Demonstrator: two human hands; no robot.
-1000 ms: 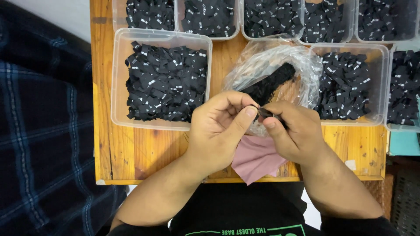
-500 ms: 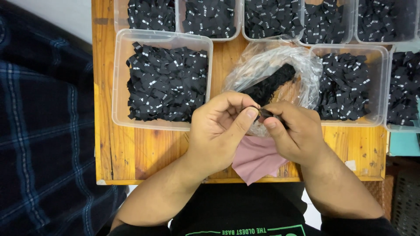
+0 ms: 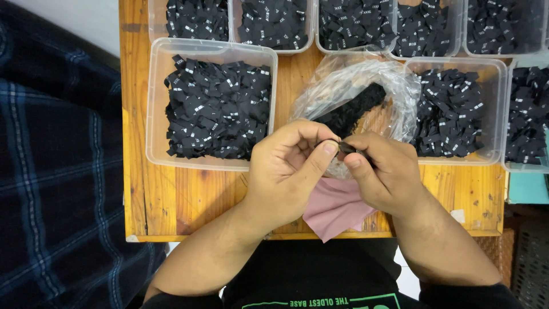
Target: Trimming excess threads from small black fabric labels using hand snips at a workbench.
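Head view, looking down on a wooden table (image 3: 171, 206). At centre frame the left hand (image 3: 286, 171) and the right hand (image 3: 386, 171) meet, fingertips together, both pinching a small dark label (image 3: 345, 147) between thumb and forefinger. Just above the hands lies a clear plastic bag (image 3: 354, 86) holding a dark heap of the same pieces. Below the hands, at the table's near edge, a pink cloth (image 3: 334, 209) sticks out. Left of centre sits a large clear tub (image 3: 157, 103) filled with black labels; a similar tub (image 3: 497, 114) stands at right, touching the bag. A row of smaller tubs (image 3: 274, 28) lines the top edge.
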